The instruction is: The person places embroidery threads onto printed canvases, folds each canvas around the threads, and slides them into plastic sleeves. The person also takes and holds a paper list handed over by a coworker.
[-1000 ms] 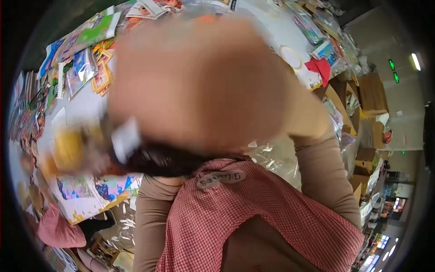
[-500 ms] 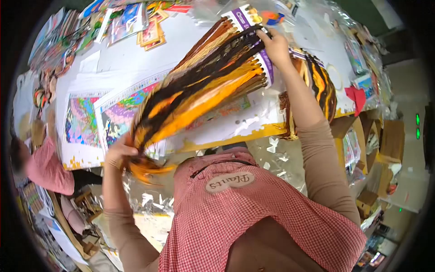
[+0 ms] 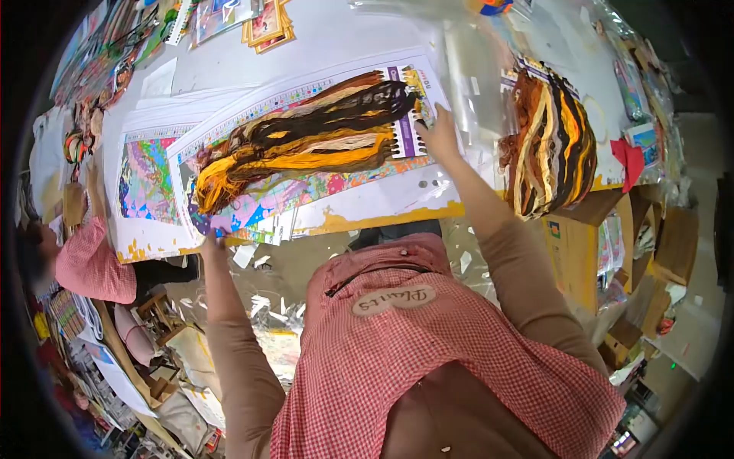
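Note:
A bundle of embroidery floss (image 3: 306, 134) in black, brown, cream and orange lies across a printed cross-stitch chart (image 3: 336, 183). Its skeins hang from a punched white and purple thread card (image 3: 407, 136) at the right end. The loose tails bunch up at the left. My right hand (image 3: 440, 136) is at the chart's right edge, beside the card, thumb over the paper. At the lower left corner of the chart, my left hand (image 3: 212, 243) is closed on the paper, its fingers mostly hidden. Neither hand touches the floss.
Another floss bundle (image 3: 554, 141) hangs over the table's front edge at the right, near clear plastic bags (image 3: 482, 84). More charts (image 3: 145, 176) lie left. A red scrap (image 3: 628, 162) and cardboard boxes (image 3: 573, 249) are at the right. A co-worker in a pink checked garment (image 3: 95, 264) is at left.
The floss bundle, held at both ends before, now lies on the chart. Both hands have let go of it and moved to the chart's edges.

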`<state>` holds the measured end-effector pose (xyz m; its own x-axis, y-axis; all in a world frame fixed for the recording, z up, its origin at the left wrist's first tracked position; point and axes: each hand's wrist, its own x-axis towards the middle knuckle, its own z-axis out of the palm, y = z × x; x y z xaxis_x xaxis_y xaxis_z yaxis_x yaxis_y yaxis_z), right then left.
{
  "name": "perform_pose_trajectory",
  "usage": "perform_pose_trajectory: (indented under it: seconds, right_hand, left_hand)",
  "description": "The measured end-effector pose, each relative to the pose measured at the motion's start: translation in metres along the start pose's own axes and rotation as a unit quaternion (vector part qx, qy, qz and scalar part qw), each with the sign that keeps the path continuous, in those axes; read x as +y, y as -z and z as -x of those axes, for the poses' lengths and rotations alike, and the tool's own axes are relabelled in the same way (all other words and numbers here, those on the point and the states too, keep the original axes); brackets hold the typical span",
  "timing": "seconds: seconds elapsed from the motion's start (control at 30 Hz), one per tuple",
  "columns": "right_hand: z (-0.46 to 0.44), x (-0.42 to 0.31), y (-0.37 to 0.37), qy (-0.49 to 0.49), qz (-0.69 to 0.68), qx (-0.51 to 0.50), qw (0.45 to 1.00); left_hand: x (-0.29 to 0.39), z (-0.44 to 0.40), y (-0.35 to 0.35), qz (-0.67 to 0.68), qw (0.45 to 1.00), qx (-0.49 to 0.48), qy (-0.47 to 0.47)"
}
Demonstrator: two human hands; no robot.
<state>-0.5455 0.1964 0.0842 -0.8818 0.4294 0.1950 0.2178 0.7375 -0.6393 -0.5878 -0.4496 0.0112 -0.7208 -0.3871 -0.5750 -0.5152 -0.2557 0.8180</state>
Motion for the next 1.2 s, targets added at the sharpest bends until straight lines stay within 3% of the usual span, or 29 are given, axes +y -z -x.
perform_pose_trajectory:
  seconds: [0.03, 0.13, 0.2, 0.23, 0.3, 0.37, 0.43, 0.57, 0.63, 0.67, 0.7, 0.73, 0.77, 0.8, 0.83, 0.87, 0.9, 0.93, 0.97, 1.0, 1.03, 1.1, 1.13, 1.17, 1.2]
  right_hand:
    - [0.018, 0.006, -0.002, 0.002, -0.01, 0.006, 1.0]
    - [0.071, 0.008, 0.004, -0.013, 0.017, -0.041, 0.999]
    - [0.104, 0.006, 0.007, -0.008, 0.06, -0.061, 0.996]
    - [0.115, 0.004, 0.009, 0.003, 0.099, -0.081, 0.992]
    - [0.133, -0.004, 0.009, 0.019, 0.124, -0.08, 0.989]
    - [0.141, -0.008, 0.009, 0.036, 0.146, -0.08, 0.985]
    - [0.141, -0.008, 0.01, 0.018, 0.153, -0.103, 0.983]
    - [0.134, 0.0, 0.017, 0.018, 0.136, -0.141, 0.98]
    - [0.13, 0.009, 0.023, 0.022, 0.108, -0.173, 0.979]
    - [0.13, 0.013, 0.024, 0.036, 0.114, -0.165, 0.979]
    - [0.131, 0.014, 0.025, 0.035, 0.113, -0.168, 0.979]
    - [0.131, 0.015, 0.025, 0.049, 0.114, -0.151, 0.981]
    - [0.13, 0.017, 0.025, 0.062, 0.114, -0.133, 0.983]
    - [0.126, 0.015, 0.027, 0.06, 0.115, -0.134, 0.982]
    - [0.121, 0.011, 0.029, -0.027, 0.045, -0.151, 0.987]
    - [0.118, 0.002, 0.03, -0.111, -0.026, -0.164, 0.98]
    - [0.116, -0.013, 0.034, -0.115, -0.026, -0.164, 0.979]
    - [0.112, -0.032, 0.039, -0.112, -0.05, -0.099, 0.987]
    - [0.11, -0.049, 0.041, -0.11, -0.073, -0.032, 0.991]
    - [0.112, -0.063, 0.036, -0.033, -0.065, -0.026, 0.997]
    - [0.115, -0.078, 0.031, 0.044, -0.057, -0.019, 0.997]
    - [0.115, -0.11, 0.022, 0.134, -0.011, -0.173, 0.976]
    - [0.119, -0.116, 0.011, 0.131, -0.012, -0.171, 0.977]
    - [0.124, -0.118, -0.004, 0.158, -0.011, -0.181, 0.971]
    - [0.129, -0.115, -0.015, 0.186, -0.011, -0.191, 0.964]
  left_hand:
    - [-0.018, 0.001, 0.0, 0.079, 0.996, -0.04, 0.003]
    - [-0.032, 0.006, -0.013, 0.035, 0.999, -0.021, 0.001]
    - [-0.006, 0.063, -0.063, -0.122, 0.983, 0.096, -0.099]
    - [0.004, 0.084, -0.086, -0.123, 0.983, 0.092, -0.097]
    - [0.015, 0.109, -0.124, 0.061, 0.991, 0.072, -0.099]
    - [-0.016, 0.091, -0.141, 0.181, 0.977, -0.112, 0.019]
    - [-0.024, 0.119, -0.178, 0.021, 0.987, -0.156, 0.01]
    - [-0.039, 0.117, -0.183, -0.085, 0.991, -0.101, -0.033]
    - [-0.035, 0.132, -0.181, -0.297, 0.934, -0.122, -0.155]
    - [-0.031, 0.134, -0.177, -0.371, 0.901, -0.19, -0.119]
    - [-0.029, 0.15, -0.18, -0.372, 0.901, -0.189, -0.116]
    - [-0.025, 0.176, -0.188, -0.449, 0.814, -0.135, -0.343]
    - [-0.026, 0.193, -0.192, -0.495, 0.671, -0.073, -0.546]
    - [-0.038, 0.195, -0.189, -0.568, 0.638, -0.071, -0.516]
    - [-0.024, 0.215, -0.209, -0.376, 0.881, -0.086, -0.273]
    - [-0.02, 0.221, -0.211, -0.422, 0.867, -0.093, -0.248]
    - [-0.02, 0.224, -0.211, -0.466, 0.85, -0.1, -0.224]
    - [-0.028, 0.219, -0.205, -0.468, 0.849, -0.1, -0.223]
    - [-0.042, 0.206, -0.198, -0.586, 0.725, -0.108, -0.346]
    - [-0.048, 0.199, -0.194, -0.677, 0.567, -0.111, -0.456]
    - [-0.044, 0.203, -0.198, -0.678, 0.563, -0.113, -0.46]
    - [-0.034, 0.216, -0.21, -0.466, 0.81, -0.144, -0.326]
    - [-0.036, 0.209, -0.203, -0.606, 0.628, -0.138, -0.468]
    - [-0.041, 0.204, -0.195, -0.608, 0.625, -0.139, -0.47]
    - [-0.04, 0.206, -0.191, -0.51, 0.715, -0.188, -0.439]
